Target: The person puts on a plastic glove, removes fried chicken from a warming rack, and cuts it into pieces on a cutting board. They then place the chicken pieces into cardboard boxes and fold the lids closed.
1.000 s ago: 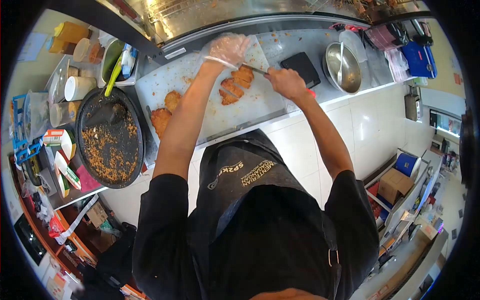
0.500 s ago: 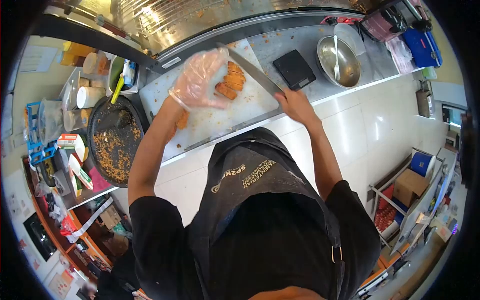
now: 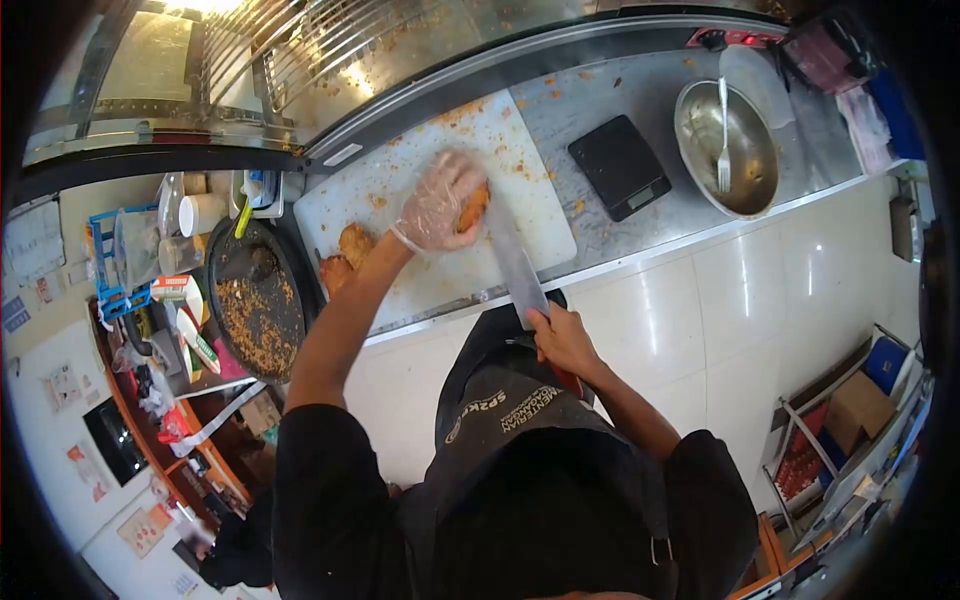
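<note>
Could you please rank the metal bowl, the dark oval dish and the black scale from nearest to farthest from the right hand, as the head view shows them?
1. Black scale: ahead of the right hand, slightly right.
2. Metal bowl: farther right, beyond the scale.
3. Dark oval dish: far left, past the cutting board.

My left hand (image 3: 432, 212) covers part of the chicken (image 3: 476, 207), so I can't count its pieces; my gloved fingers are blurred. The knife (image 3: 518, 268) smears towards its tip, and my right hand (image 3: 567, 342) hides much of its handle. The far rack (image 3: 290, 45) runs out of view. The digits on the scale (image 3: 618, 165) are too small to read.
</note>
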The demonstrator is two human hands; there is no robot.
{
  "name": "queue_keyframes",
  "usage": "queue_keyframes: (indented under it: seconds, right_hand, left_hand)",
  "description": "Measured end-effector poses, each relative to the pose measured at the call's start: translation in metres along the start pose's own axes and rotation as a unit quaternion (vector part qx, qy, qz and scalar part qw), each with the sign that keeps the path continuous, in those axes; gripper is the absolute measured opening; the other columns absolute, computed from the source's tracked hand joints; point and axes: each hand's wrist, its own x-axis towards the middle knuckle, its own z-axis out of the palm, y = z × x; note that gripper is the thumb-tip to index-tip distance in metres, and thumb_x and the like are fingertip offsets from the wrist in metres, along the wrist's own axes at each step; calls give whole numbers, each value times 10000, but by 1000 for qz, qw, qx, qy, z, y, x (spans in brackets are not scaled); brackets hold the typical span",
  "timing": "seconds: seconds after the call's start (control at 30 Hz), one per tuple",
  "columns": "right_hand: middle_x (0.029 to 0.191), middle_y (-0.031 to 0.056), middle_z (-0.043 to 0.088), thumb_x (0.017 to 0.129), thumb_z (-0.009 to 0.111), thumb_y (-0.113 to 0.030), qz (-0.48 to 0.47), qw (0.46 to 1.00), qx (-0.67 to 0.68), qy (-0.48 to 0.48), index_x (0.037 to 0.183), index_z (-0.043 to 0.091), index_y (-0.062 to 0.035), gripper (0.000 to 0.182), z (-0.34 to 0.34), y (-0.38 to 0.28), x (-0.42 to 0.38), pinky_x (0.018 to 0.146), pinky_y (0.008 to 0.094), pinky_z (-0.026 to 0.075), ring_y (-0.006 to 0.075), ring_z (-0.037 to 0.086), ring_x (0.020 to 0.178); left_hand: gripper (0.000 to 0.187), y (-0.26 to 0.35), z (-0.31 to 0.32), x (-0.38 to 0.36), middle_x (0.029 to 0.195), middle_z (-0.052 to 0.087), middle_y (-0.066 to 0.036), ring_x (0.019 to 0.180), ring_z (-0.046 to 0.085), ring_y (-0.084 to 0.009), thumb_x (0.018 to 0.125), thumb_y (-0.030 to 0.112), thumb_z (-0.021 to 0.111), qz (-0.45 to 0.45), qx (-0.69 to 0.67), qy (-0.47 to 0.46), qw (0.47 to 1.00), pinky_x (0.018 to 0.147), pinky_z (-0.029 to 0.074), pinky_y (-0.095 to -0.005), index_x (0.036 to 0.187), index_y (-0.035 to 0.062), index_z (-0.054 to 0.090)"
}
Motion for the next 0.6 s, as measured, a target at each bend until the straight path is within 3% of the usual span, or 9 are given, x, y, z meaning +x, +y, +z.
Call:
queue_keyframes:
  seconds: [0.03, 0.13, 0.17, 0.27, 0.3, 0.4, 0.43, 0.53, 0.6]
  right_hand:
    - [585, 218, 599, 983, 507, -238, 14, 1000, -16, -21, 852, 554, 72, 341, -2, -21, 3, 491, 421, 493, 307, 653, 519]
    - [612, 266, 591, 977, 509, -229, -91, 993, -79, 11, 832, 548, 71, 336, 11, -19, 32, 533, 476, 482, 406, 627, 539]
    - [659, 304, 588, 972, 508, -220, -73, 995, -74, -8, 846, 548, 69, 318, 8, -28, 35, 592, 531, 468, 478, 606, 606]
    - [688, 308, 598, 969, 511, -227, -210, 950, -228, 46, 870, 550, 68, 313, 2, -63, 31, 644, 549, 468, 492, 610, 674]
    - [716, 314, 604, 966, 509, -227, -181, 953, -240, 31, 885, 552, 66, 307, 2, -81, 25, 674, 559, 461, 508, 603, 723]
    - [749, 306, 619, 967, 509, -236, -187, 939, -288, 5, 900, 557, 53, 301, 10, -125, 11, 705, 558, 459, 520, 598, 760]
    - [761, 301, 623, 967, 511, -242, -200, 941, -275, 8, 906, 557, 47, 299, 14, -134, 10, 715, 563, 452, 521, 596, 767]
    - [793, 281, 634, 974, 514, -268, -210, 939, -274, 5, 932, 558, 29, 303, 18, -144, 4, 745, 572, 429, 512, 587, 784]
    - [821, 272, 631, 993, 498, -306, -215, 919, -329, 19, 999, 564, 15, 327, 9, -132, 5, 783, 536, 414, 468, 564, 793]
  left_hand:
    - [927, 6, 4, -4, 1372, 376, -291, 1269, 363, -458, 677, 368, 705, -52, -18, 32, 998, 1080, 294, -565, 1436, -13, 332]
    - [889, 11, 23, -11, 1342, 404, -280, 1273, 352, -449, 680, 379, 700, -101, 27, 217, 971, 1098, 276, -541, 1400, -33, 380]
    - [886, 12, 26, -12, 1325, 411, -272, 1256, 389, -394, 722, 389, 682, -108, 14, 249, 962, 1092, 297, -510, 1402, -66, 341]
    - [884, 24, 33, -17, 1332, 405, -239, 1233, 425, -339, 774, 400, 642, -178, -278, 415, 848, 1085, 332, -474, 1434, -65, 283]
    - [799, 15, 62, -16, 1283, 461, -186, 1109, 519, -293, 827, 366, 593, -186, -424, 490, 739, 1031, 409, -423, 1432, -54, 281]
    - [700, 43, 40, -11, 1203, 547, -144, 1032, 579, -278, 837, 348, 575, -164, -624, 603, 469, 965, 465, -409, 1388, -25, 359]
    - [611, 41, 44, -12, 1129, 608, -118, 1014, 611, -272, 833, 357, 576, -86, -718, 614, 317, 943, 490, -400, 1315, 2, 451]
    - [612, 42, 29, -35, 1141, 620, -125, 1075, 601, -311, 816, 406, 573, -49, -778, 616, 113, 982, 472, -449, 1274, 6, 506]
    - [693, 52, -7, -59, 1212, 575, -169, 1170, 532, -374, 786, 499, 555, -9, -778, 627, 41, 1042, 411, -547, 1280, 16, 513]
